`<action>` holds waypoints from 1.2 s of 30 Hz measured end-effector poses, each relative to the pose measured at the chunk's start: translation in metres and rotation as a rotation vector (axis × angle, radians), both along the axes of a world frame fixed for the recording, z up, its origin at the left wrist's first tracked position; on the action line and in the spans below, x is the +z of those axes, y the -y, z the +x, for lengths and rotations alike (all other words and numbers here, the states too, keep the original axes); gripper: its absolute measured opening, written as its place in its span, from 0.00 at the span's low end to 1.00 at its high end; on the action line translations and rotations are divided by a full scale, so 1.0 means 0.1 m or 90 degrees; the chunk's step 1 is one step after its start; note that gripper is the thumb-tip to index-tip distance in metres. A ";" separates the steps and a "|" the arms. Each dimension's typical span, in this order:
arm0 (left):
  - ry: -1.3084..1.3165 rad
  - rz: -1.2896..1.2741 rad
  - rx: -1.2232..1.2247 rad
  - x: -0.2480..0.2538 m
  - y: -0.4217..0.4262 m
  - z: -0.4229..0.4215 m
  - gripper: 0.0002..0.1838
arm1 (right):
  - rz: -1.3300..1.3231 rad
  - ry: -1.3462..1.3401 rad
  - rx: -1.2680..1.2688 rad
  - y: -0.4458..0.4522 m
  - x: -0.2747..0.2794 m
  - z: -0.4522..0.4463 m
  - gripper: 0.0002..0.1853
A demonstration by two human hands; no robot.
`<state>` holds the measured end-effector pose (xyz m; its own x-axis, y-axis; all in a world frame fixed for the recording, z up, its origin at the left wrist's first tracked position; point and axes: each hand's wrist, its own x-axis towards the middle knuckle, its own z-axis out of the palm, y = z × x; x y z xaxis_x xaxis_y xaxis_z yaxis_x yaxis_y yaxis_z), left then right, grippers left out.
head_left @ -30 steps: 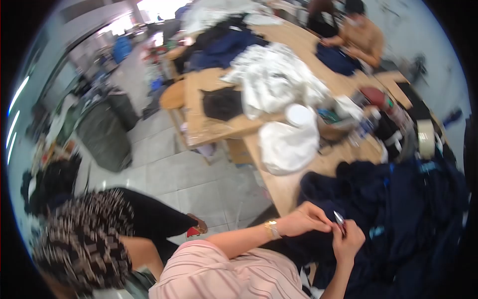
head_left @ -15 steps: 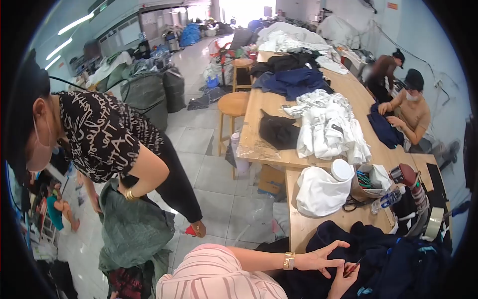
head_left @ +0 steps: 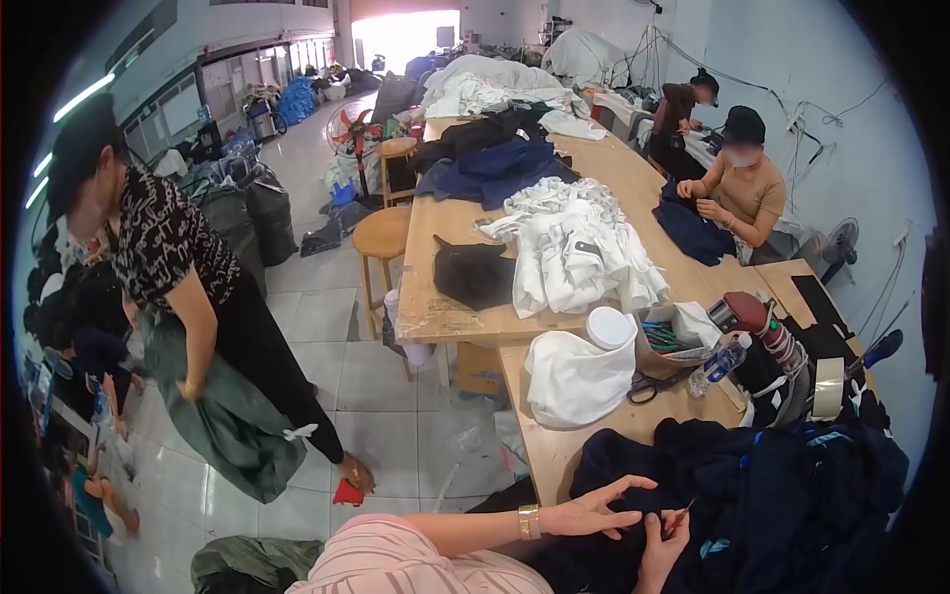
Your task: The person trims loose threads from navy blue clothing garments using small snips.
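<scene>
My left hand, with a gold watch at the wrist, is over a dark navy garment at the table's near edge. Its fingers are spread apart; whether the lower ones touch the cloth I cannot tell. Just right of it, my right hand is closed in a pinch on a small thin pointed tool, reddish with a dark tip. Its exact kind is too small to make out. More navy clothing with light blue bits is heaped right of both hands.
A white cloth bundle, scissors, a box of tools, a water bottle and a tape roll stand beyond the garments. White clothes lie farther back. One person stands left with a green sack; another sits right.
My view has shifted, so the table appears farther left. The person at left has straightened up and lifted the green sack. My hands keep nearly the same pose over the navy garment.
</scene>
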<state>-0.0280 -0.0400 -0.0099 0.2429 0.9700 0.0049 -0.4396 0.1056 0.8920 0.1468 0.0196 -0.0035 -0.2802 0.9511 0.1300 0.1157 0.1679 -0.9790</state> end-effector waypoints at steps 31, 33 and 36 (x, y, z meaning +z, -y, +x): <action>-0.108 0.150 0.548 1.04 0.07 -1.58 0.46 | -0.004 -0.081 -0.065 0.13 -0.04 0.14 0.13; -0.130 0.139 0.539 1.04 0.07 -1.50 0.42 | 0.001 -0.073 -0.070 0.14 -0.05 0.17 0.13; -0.162 0.105 0.515 0.97 0.04 -1.38 0.30 | -0.006 -0.081 -0.080 0.14 -0.03 0.15 0.14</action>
